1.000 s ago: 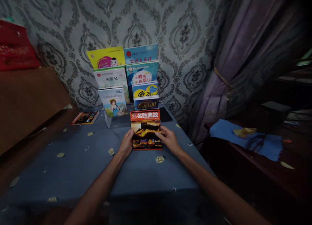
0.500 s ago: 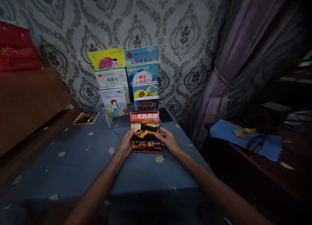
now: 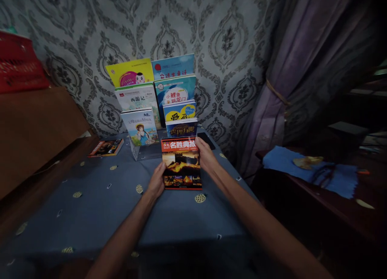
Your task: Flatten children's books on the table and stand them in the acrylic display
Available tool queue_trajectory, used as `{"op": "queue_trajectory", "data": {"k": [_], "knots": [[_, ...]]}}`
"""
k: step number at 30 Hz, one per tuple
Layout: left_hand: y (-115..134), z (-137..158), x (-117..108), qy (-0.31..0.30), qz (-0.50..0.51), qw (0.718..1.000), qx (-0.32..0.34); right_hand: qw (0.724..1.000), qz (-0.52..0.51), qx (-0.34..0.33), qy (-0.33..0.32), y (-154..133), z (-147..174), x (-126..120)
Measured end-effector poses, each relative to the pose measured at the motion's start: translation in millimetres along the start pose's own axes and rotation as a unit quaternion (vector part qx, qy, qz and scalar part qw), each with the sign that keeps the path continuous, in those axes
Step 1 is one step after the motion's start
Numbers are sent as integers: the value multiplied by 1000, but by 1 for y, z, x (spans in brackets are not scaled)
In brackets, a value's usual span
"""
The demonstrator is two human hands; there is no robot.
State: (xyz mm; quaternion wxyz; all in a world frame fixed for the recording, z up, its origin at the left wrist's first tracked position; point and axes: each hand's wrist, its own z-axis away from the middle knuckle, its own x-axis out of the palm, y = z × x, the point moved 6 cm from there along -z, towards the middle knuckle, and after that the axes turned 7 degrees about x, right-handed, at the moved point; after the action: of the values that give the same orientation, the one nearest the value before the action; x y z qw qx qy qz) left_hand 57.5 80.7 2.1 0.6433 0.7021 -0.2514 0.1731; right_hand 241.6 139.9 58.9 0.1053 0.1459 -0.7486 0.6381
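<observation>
A book [image 3: 182, 162] with a red title band and a golden picture of a wall on its dark cover faces me, tilted up at the front of the display stand. My left hand [image 3: 157, 180] grips its left edge low down. Around its upper right edge my right hand [image 3: 207, 153] is closed, thumb near the top corner. Just behind, a clear stepped stand [image 3: 135, 150] bears several upright books, among them a white one with a girl on the cover [image 3: 141, 130] and a dark blue one [image 3: 182, 128]. The fingers behind the held book are hidden.
Another book [image 3: 106, 147] lies flat on the blue tablecloth [image 3: 99, 206] to the left. A black phone-like slab [image 3: 207, 140] lies behind my right hand. At far left a red bag [image 3: 21, 63] rests on a brown box [image 3: 39, 130]. A blue cloth [image 3: 281, 168] lies on a surface at right.
My right hand has slid up the book's right edge, from its middle to near the top corner. My left hand stays on the left edge. The view has shifted slightly.
</observation>
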Motion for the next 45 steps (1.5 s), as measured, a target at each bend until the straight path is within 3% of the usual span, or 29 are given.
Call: {"op": "queue_trajectory", "data": {"k": [7,11,18,24,29,32,35,39,42,45], "knots": [[-6,-2,-3,-10,0,1000,-6,989,-141,46,1,10,0,-3],[-6,-3,-5,-11,-4,1000,-5,987,-152,59,-5,17,6,-3],[-10,-4,-11,9,-30,999,-34,998,18,57,-12,31,15,-12],[-6,-8,-25,18,-115,993,-35,988,69,130,-42,46,12,-23],[-11,-16,-41,11,-188,981,-54,978,187,96,17,54,2,-45],[-14,-19,-47,14,-267,963,-17,967,237,78,43,63,-3,-54],[-10,-18,-45,-4,-400,916,43,956,281,69,52,72,-7,-58],[5,-8,-35,-22,-625,773,104,929,361,47,62,75,-11,-63],[12,0,-23,-42,-729,670,133,903,425,24,68,72,-12,-65],[10,1,-12,-78,-778,609,132,876,479,5,66,68,-10,-66]]}}
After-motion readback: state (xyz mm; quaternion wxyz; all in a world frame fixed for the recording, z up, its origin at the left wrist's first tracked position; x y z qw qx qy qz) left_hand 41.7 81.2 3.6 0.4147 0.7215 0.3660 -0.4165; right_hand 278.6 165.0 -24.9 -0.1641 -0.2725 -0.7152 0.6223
